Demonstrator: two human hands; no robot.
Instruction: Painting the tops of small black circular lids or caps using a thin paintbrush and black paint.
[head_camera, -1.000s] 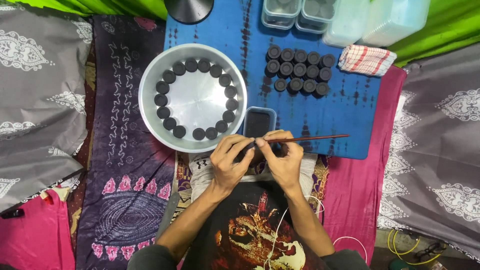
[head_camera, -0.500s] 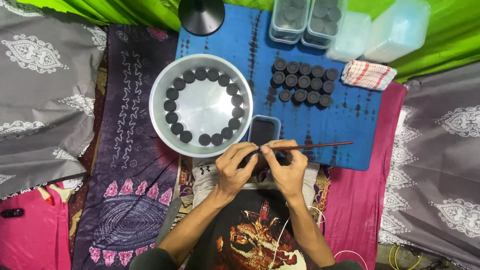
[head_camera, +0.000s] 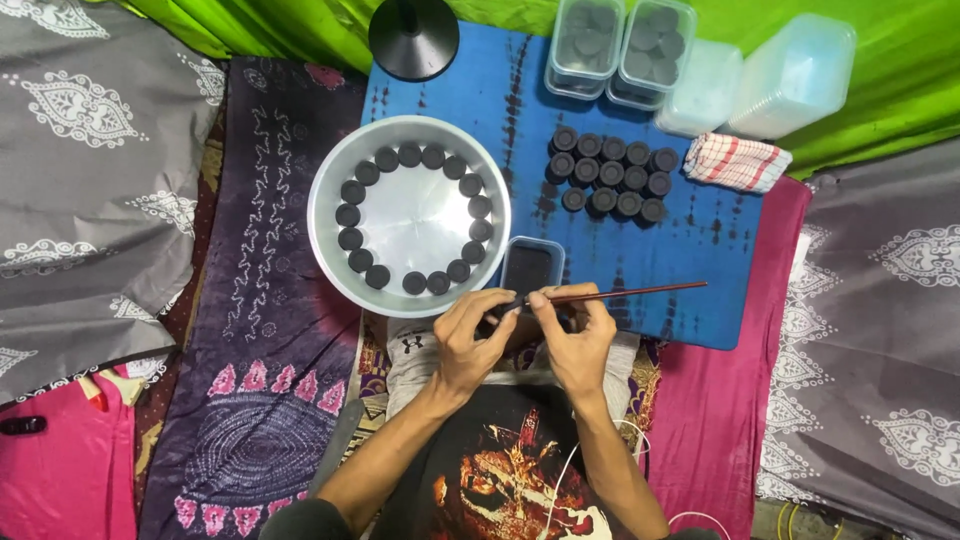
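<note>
Stick (head_camera: 640, 292) — in right hand (head_camera: 580, 340)

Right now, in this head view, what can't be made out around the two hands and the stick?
- What the left hand pinches: hidden by its fingers and the right hand.
- Tip of the thin stick: covered between the hands.
- Contents of the small dark tub: too dark to tell.
- Black stand: cut off by the top edge.
- Discs in the lidded boxes: blurred by cloudy plastic.
</note>
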